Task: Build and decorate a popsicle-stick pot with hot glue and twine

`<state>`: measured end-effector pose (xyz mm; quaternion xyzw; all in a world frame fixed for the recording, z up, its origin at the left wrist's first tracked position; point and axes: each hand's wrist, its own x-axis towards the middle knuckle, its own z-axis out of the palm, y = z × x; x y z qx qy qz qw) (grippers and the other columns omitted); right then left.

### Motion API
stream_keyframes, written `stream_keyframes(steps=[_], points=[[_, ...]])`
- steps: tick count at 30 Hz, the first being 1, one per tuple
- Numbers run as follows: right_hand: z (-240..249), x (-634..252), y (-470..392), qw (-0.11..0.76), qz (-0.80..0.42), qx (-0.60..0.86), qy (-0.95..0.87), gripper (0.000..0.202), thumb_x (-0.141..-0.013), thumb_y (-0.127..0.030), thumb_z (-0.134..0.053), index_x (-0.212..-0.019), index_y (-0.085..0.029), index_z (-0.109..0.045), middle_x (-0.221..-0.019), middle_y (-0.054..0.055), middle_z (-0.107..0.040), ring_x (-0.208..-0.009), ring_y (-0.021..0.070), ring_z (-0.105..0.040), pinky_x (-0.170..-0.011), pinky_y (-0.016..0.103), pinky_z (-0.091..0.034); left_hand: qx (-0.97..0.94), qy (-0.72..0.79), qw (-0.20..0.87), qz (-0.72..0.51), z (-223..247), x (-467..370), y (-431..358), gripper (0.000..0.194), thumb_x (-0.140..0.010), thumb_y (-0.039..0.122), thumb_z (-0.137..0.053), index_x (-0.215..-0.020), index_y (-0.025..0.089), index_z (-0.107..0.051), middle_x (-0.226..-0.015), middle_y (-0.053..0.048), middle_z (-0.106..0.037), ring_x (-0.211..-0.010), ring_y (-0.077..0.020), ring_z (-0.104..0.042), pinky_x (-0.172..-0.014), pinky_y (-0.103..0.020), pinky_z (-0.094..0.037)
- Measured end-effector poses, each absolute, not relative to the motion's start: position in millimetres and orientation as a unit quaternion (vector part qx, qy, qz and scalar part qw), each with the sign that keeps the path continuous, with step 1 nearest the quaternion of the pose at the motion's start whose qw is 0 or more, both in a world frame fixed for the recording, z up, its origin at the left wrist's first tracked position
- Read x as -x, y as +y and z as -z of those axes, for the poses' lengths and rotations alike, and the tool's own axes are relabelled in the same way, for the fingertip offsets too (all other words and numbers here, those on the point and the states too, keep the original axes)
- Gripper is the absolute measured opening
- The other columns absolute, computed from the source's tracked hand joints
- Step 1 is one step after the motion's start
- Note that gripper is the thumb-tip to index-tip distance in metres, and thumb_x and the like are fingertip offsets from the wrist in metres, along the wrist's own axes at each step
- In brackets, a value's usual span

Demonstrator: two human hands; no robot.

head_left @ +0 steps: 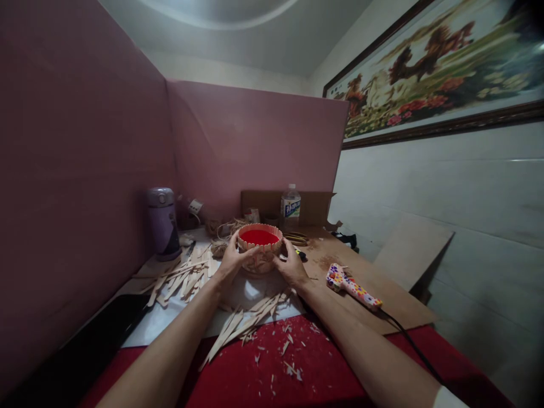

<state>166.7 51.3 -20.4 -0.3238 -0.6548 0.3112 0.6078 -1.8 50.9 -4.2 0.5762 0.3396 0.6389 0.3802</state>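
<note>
Between my two hands is a round bowl (260, 262) with a red inside and a scalloped rim, its outer wall covered in wooden craft sticks. My left hand (234, 258) grips its left side, with the thumb across the front. On the right side my right hand (293, 265) holds it, fingers curled around the wall. Loose craft sticks (191, 277) lie in a heap left of the bowl, and more cut sticks (244, 323) are spread in front of it. A glue gun (352, 288) with a colourful flowered pattern rests to the right of my right hand.
A purple flask (163, 224) stands at the left, with a dark flat object (102, 323) nearer me. Behind the bowl are a clear labelled bottle (291, 207) and twine (229, 228). Cardboard (382, 309) lies at the right; wood scraps litter the red cloth (314, 362). The glue gun's cord trails toward me.
</note>
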Motion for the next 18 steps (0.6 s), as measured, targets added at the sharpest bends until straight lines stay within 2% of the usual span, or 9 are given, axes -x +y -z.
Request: stream_keyframes(steps=[5, 12, 18], points=[[20.5, -166.6, 51.5, 0.605, -0.321, 0.328, -0.651, 0.074, -0.071, -0.053, -0.069, -0.134, -0.021, -0.045, -0.125, 0.011, -0.06, -0.116, 0.0259, -0.056, -0.102, 0.044, -0.042, -0.592, 0.33, 0.38, -0.63, 4.4, 2.2, 49.4, 0.078, -0.061, 0.038, -0.08, -0.13, 0.022, -0.049, -0.125, -0.01, -0.06, -0.117, -0.0288, -0.054, -0.098, -0.039, -0.045], [18.2, -166.6, 51.2, 0.611, -0.342, 0.316, -0.64, 0.073, -0.07, -0.052, -0.071, -0.132, -0.022, -0.048, -0.118, 0.01, -0.065, -0.111, 0.0247, -0.059, -0.098, 0.042, -0.046, -0.577, 0.345, 0.374, -0.639, 4.6, 0.3, 51.1, 0.078, -0.059, 0.037, -0.08, -0.128, 0.021, -0.049, -0.128, -0.01, -0.056, -0.116, -0.0281, -0.054, -0.099, -0.039, -0.044], [18.0, -166.4, 49.8, 0.611, -0.353, 0.308, -0.638, 0.072, -0.071, -0.052, -0.07, -0.133, -0.023, -0.047, -0.121, 0.01, -0.063, -0.111, 0.024, -0.059, -0.096, 0.04, -0.048, -0.561, 0.339, 0.386, -0.649, 7.6, 0.1, 53.6, 0.076, -0.058, 0.035, -0.081, -0.126, 0.021, -0.051, -0.127, -0.01, -0.057, -0.114, -0.0271, -0.055, -0.097, -0.039, -0.045]])
